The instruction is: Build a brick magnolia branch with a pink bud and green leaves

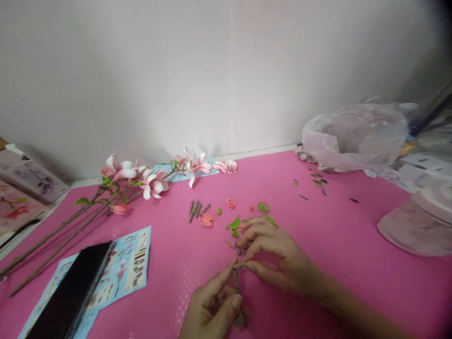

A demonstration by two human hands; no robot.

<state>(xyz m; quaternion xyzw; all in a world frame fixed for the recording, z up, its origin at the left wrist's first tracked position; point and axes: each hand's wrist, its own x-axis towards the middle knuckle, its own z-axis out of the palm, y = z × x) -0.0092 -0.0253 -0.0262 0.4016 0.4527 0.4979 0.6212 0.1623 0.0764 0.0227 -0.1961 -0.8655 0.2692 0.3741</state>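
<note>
Head view, our left fingers [221,279] holding a brown stem piece [236,281], our right fingers [264,243] pinching its far end, green leaves [234,223] just beyond them, pink bench [335,230] underneath.

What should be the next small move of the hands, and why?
Probably the right hand should gently press its small piece against the brown stem that the left hand holds: the two parts appear to meet at the stem's upper end, though whether they are joined is too small to tell.
</note>
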